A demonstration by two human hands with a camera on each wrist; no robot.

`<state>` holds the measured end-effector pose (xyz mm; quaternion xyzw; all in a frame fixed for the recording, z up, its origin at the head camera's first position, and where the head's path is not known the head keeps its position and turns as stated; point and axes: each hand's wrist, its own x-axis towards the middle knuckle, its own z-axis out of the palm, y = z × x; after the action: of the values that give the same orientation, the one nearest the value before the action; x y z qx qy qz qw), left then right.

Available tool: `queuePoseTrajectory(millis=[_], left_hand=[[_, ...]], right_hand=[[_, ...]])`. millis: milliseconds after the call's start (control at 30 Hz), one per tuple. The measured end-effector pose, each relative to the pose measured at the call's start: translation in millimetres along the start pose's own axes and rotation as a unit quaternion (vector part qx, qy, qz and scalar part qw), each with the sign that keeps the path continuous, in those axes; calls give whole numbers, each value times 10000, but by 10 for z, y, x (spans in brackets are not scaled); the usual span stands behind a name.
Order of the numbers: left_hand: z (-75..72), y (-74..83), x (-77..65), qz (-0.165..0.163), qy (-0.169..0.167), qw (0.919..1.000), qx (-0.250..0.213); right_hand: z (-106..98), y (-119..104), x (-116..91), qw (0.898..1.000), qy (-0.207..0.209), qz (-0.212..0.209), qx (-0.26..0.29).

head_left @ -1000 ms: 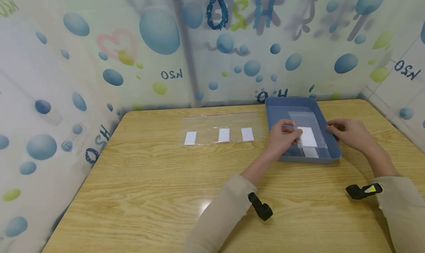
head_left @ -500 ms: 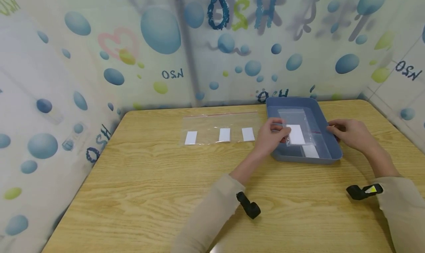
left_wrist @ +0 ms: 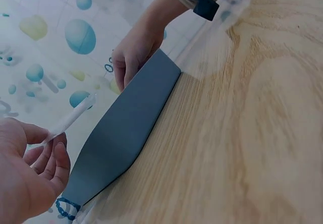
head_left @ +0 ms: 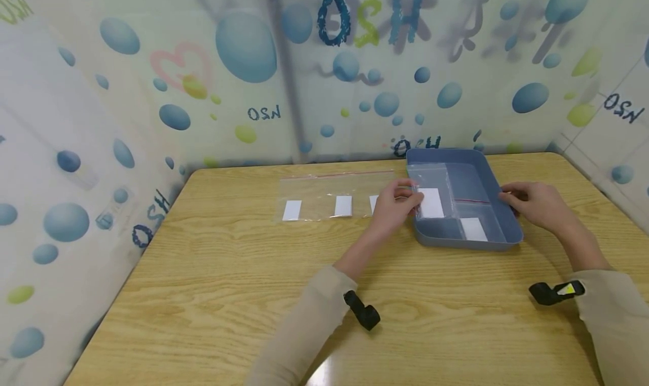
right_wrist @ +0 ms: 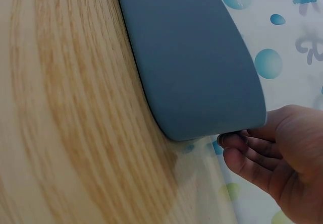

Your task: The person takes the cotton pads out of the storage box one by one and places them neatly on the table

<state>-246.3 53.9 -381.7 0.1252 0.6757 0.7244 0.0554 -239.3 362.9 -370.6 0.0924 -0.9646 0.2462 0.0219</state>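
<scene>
My left hand pinches the edge of a clear zip bag between thumb and fingers. Inside that bag is a white square card, and it overlaps the left part of a blue-grey tray in the head view. Seen from the left wrist, the bag shows edge-on above the tray wall. My right hand grips the tray's right side, its curled fingers at the wall in the right wrist view. A second zip bag with a white card lies in the tray.
Left of the tray, a row of clear zip bags with red closure lines lies on the wooden table. White cards show in them; the rightmost is partly behind my left hand. A patterned curtain hangs behind the table.
My left hand has moved left with the zip bag, from above the tray's middle to its left side, uncovering the bag lying in the tray. My right hand stays at the tray.
</scene>
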Motion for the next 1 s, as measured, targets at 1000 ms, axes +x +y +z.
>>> queuePoseTrajectory(millis=[1000], left_hand=[[-670, 12, -82, 221, 224, 9985, 456]], right_hand=[[-1, 12, -2, 9999, 8, -104, -35]])
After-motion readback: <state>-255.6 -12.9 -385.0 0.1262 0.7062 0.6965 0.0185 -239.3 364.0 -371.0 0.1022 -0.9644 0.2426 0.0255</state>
